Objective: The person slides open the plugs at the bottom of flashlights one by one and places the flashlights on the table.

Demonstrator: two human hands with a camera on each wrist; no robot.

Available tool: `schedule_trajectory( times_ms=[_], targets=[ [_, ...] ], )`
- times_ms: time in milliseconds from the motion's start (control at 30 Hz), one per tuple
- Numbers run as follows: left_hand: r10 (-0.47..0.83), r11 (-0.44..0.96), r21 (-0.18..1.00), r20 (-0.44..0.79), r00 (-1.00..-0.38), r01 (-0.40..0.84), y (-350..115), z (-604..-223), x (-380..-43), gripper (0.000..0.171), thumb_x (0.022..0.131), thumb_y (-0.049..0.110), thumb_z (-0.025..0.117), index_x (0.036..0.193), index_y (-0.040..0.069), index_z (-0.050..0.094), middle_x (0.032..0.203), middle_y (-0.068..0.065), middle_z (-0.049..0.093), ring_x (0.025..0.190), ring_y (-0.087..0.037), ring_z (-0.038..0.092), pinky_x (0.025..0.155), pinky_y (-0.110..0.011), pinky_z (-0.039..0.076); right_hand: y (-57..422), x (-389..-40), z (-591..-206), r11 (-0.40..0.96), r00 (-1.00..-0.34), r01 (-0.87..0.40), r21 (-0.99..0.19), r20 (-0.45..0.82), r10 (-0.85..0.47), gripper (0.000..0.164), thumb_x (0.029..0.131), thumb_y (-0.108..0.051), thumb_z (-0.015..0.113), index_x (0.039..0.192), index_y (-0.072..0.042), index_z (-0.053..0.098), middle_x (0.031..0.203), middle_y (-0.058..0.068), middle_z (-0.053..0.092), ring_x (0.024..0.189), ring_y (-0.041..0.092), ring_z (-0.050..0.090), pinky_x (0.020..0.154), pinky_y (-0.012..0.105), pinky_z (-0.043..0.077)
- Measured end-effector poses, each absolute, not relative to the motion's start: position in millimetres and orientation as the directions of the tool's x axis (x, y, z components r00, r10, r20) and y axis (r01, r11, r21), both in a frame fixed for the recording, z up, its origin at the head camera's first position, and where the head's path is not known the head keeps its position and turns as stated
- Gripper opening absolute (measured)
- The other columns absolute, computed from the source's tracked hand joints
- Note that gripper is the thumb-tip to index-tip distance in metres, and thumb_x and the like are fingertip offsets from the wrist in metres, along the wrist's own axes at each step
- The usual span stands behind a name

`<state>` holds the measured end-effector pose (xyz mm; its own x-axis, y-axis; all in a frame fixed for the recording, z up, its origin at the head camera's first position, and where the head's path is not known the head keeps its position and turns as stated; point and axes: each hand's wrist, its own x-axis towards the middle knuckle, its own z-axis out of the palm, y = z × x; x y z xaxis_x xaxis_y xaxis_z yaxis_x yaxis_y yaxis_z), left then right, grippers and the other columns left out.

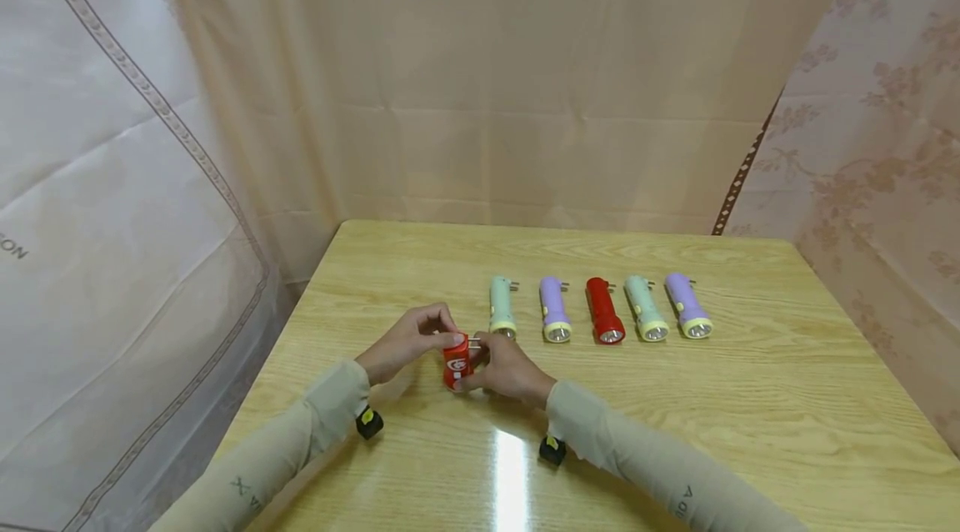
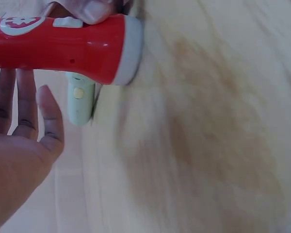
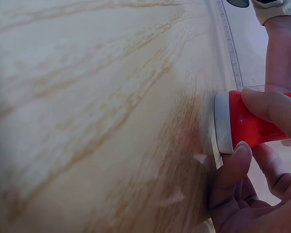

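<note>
A red flashlight (image 1: 457, 365) with a white emblem stands nearly upright, its pale lens end (image 2: 130, 51) low at the tabletop. Metal plug prongs (image 1: 474, 343) stick out to the right near its top. My left hand (image 1: 408, 342) pinches the upper end, thumb on the near side; its other fingers (image 2: 26, 104) reach behind the body in the left wrist view. The right hand (image 1: 512, 367) grips the lower body, its thumb (image 3: 266, 104) across the front beside the white switch (image 2: 68, 22). Part of the body is hidden behind the hands.
Beyond my hands lies a row of flashlights: pale green (image 1: 500, 303), purple (image 1: 553, 307), red (image 1: 603, 308), another green (image 1: 645, 307) and another purple (image 1: 686, 303), lenses facing me. The wooden table (image 1: 787, 399) ends at a beige curtain (image 1: 525, 98).
</note>
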<state>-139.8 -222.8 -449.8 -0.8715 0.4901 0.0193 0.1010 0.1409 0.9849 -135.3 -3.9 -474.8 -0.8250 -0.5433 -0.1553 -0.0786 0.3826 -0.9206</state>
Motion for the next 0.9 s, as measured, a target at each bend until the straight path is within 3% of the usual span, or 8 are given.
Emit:
schedule_trajectory(
  times_ms=[167, 400, 733, 900],
  targets=[
    [0.497, 0.147, 0.973, 0.084, -0.864, 0.179, -230.9, -454.8, -136.2, 0.015, 0.095, 0.016, 0.076, 0.106, 0.008, 0.069, 0.107, -0.01, 0.067, 0.099, -0.028, 0.062, 0.091, -0.042, 0.05, -5.3, -136.0, -476.6, 0.388, -0.822, -0.097, -0.917, -0.146, -0.55, 0.041, 0.077, -0.015, 0.093, 0.11, -0.009, 0.068, 0.101, 0.001, 0.07, 0.098, 0.017, 0.064, 0.092, 0.041, 0.051],
    [0.511, 0.215, 0.945, 0.106, -0.853, 0.246, -237.4, -452.7, -132.6, 0.03, 0.087, 0.018, 0.085, 0.113, 0.016, 0.07, 0.113, -0.006, 0.069, 0.098, -0.028, 0.062, 0.087, -0.047, 0.048, -3.6, -136.6, -475.6, 0.409, -0.819, -0.108, -0.906, -0.152, -0.553, 0.042, 0.076, -0.018, 0.094, 0.11, -0.013, 0.068, 0.101, -0.003, 0.07, 0.099, 0.016, 0.063, 0.097, 0.044, 0.048],
    [0.455, 0.255, 0.921, 0.153, -0.877, 0.293, -237.7, -452.5, -131.2, 0.026, 0.089, 0.02, 0.084, 0.112, 0.018, 0.073, 0.11, -0.003, 0.072, 0.1, -0.025, 0.064, 0.088, -0.045, 0.051, -3.9, -136.6, -478.1, 0.395, -0.831, -0.087, -0.915, -0.152, -0.536, 0.042, 0.075, -0.018, 0.094, 0.106, -0.011, 0.066, 0.102, -0.001, 0.068, 0.099, 0.02, 0.062, 0.086, 0.038, 0.05],
    [0.363, 0.272, 0.933, 0.129, -0.923, 0.237, -237.1, -454.0, -132.0, 0.024, 0.091, 0.023, 0.082, 0.113, 0.017, 0.074, 0.111, -0.002, 0.073, 0.101, -0.025, 0.065, 0.088, -0.044, 0.051, -4.3, -134.7, -476.1, 0.365, -0.818, -0.061, -0.929, -0.163, -0.551, 0.039, 0.077, -0.02, 0.093, 0.101, -0.009, 0.066, 0.104, 0.0, 0.068, 0.098, 0.02, 0.061, 0.078, 0.033, 0.051]
  ],
)
